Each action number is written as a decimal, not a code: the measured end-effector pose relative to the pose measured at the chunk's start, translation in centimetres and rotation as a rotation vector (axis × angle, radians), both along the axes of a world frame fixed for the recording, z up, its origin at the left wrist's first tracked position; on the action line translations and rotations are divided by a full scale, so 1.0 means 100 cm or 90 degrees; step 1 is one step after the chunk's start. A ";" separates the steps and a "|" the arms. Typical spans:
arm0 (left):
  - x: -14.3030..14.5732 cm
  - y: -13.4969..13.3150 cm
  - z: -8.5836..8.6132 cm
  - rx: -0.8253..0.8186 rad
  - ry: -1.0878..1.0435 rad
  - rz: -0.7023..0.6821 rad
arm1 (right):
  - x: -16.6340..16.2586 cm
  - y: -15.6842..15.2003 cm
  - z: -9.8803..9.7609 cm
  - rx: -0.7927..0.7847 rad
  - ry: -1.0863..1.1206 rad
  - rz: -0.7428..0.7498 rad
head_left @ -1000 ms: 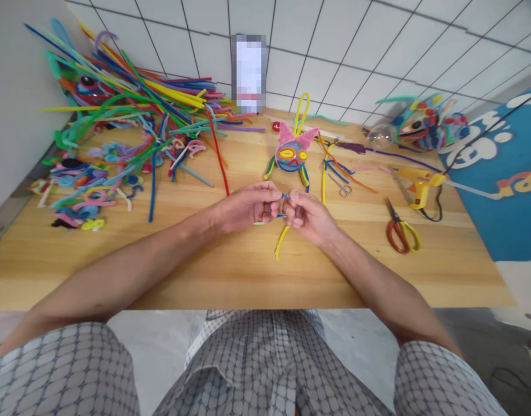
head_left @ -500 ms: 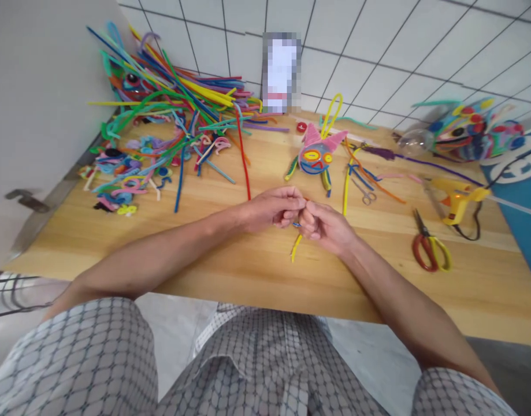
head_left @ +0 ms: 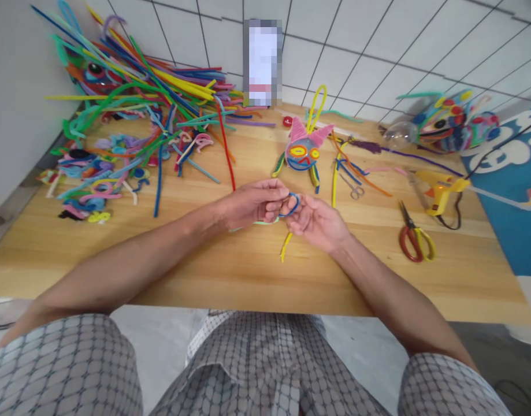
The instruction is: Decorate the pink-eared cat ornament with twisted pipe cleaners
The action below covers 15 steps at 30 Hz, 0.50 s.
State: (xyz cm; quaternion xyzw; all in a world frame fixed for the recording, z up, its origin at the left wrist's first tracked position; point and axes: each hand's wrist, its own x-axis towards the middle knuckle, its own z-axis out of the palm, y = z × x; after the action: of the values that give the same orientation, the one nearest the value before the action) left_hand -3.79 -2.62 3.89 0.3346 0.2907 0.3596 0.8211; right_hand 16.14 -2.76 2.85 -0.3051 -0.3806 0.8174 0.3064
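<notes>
My left hand (head_left: 260,203) pinches a blue pipe cleaner (head_left: 297,202) bent into a small loop. Against the loop's right side, the curled fingers of my right hand (head_left: 319,222) hold it too, though its thumb and fingertips are partly hidden. Below the hands a short yellow pipe cleaner (head_left: 285,249) lies on the wooden table (head_left: 230,277). A pale green strip (head_left: 267,221) shows under my left hand. Just beyond stands a cat-like ball figure (head_left: 305,152) with pink ears, yellow-and-orange eyes and a yellow hanging loop.
Pipe cleaners (head_left: 187,86) and curled scraps (head_left: 96,173) are heaped at the left. On the right lie red-and-yellow-handled scissors (head_left: 415,240), small scissors (head_left: 356,192), a yellow glue gun (head_left: 442,193) and a colourful decorated figure (head_left: 451,130). A phone (head_left: 262,63) leans on the tiled wall.
My hands have moved slightly apart, and the blue loop now shows between them. The pale green strip has come into sight. The whole view has shifted, moving the table's contents leftward.
</notes>
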 end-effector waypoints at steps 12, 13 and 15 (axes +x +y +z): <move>0.002 0.000 -0.003 0.066 0.039 -0.062 | 0.000 -0.003 -0.003 0.049 -0.012 -0.029; 0.001 0.000 -0.003 0.086 0.056 -0.076 | 0.000 -0.004 -0.003 0.059 -0.016 -0.026; 0.001 -0.001 -0.005 0.102 0.076 -0.096 | -0.002 -0.006 -0.003 0.079 -0.026 -0.015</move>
State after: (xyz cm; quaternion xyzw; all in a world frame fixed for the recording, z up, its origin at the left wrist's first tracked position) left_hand -3.70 -2.77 3.42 0.4407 0.2831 0.2981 0.7980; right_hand 15.97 -3.35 2.50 -0.3066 -0.4333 0.7822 0.3263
